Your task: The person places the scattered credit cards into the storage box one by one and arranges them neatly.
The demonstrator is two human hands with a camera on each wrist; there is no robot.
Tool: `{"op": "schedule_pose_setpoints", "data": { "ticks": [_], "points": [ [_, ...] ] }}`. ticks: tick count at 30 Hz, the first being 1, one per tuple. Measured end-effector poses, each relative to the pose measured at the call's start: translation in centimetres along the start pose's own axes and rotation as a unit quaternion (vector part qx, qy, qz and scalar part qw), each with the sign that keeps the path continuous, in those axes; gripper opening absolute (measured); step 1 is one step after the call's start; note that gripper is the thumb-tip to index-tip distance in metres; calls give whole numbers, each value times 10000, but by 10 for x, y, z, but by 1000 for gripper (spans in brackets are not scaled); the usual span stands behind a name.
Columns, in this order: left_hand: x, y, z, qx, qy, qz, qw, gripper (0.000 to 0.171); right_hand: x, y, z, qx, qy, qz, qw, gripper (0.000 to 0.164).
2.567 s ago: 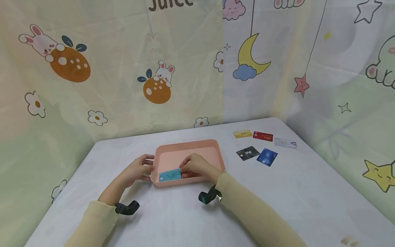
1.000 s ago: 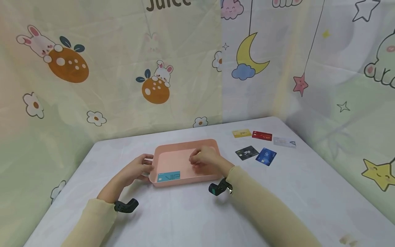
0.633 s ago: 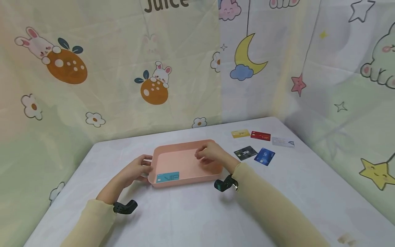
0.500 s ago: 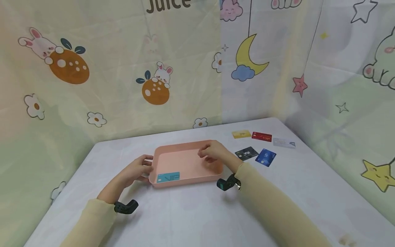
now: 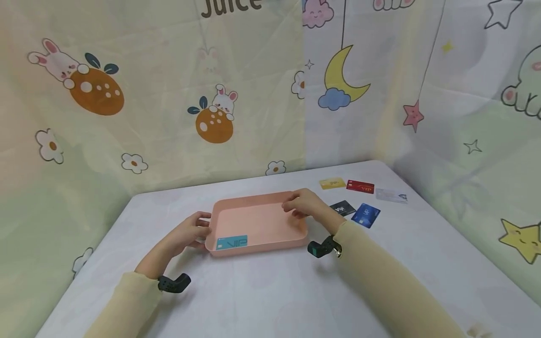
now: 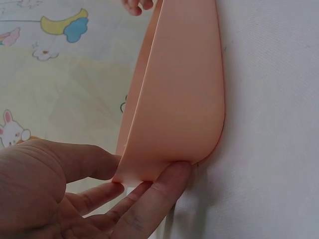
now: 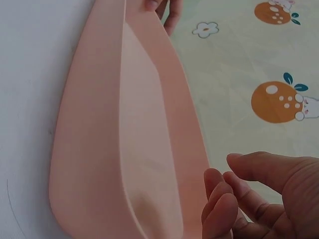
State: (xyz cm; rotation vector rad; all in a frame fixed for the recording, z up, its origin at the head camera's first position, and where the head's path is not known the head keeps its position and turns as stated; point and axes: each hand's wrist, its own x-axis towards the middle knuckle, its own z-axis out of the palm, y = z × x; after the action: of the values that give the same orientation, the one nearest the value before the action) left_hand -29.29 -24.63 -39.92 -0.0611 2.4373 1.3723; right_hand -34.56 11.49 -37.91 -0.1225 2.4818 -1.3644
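A shallow pink tray (image 5: 262, 218) lies on the white table. Inside it, flat at the front left corner, is a light blue VIP card (image 5: 232, 242). My left hand (image 5: 188, 232) holds the tray's left end; in the left wrist view its thumb (image 6: 97, 164) is at the rim and a finger presses low on the outer wall. Over the tray's back right corner hangs my right hand (image 5: 307, 204), fingers loosely bent and nothing between them. The right wrist view shows those fingers (image 7: 219, 209) close by the far rim. A black VIP card (image 5: 344, 207) is partly hidden behind the right forearm.
Right of the tray lie more cards: a blue one (image 5: 366, 215), a yellow one (image 5: 332, 183), a red VIP card (image 5: 360, 187) and a silver one (image 5: 391, 195). A printed curtain (image 5: 160, 117) stands behind the table.
My right hand has let go of the light blue card, leaving it in the tray, and moved right and back to the tray's far right corner. The left hand stays put.
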Motion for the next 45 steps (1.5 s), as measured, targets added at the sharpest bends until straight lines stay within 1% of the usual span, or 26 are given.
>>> {"op": "schedule_pose_setpoints", "data": {
  "ticks": [8,17,24,34,38,42,45],
  "points": [
    [1,3,0,-5,-25,22,10000,63,-7,4,-19,-114,144,179,9997,39],
    [3,4,-2,24,-28,21,10000,63,-5,14,-35,-265,293,375,9985,39],
    [1,3,-2,0,-32,40,10000,63,-10,22,-46,-558,298,340,9974,42],
    [0,2,-1,49,-5,11,10000,62,-13,44,-62,-594,321,267,9974,43],
    [0,1,-1,65,12,9,10000,62,-15,51,-66,-565,301,343,9974,44],
    [-1,1,-1,57,-10,13,10000,62,-17,56,-71,-668,338,409,9964,44],
    [-1,1,-1,55,-4,12,10000,62,-18,60,-75,-784,354,367,9956,45]
  ]
}}
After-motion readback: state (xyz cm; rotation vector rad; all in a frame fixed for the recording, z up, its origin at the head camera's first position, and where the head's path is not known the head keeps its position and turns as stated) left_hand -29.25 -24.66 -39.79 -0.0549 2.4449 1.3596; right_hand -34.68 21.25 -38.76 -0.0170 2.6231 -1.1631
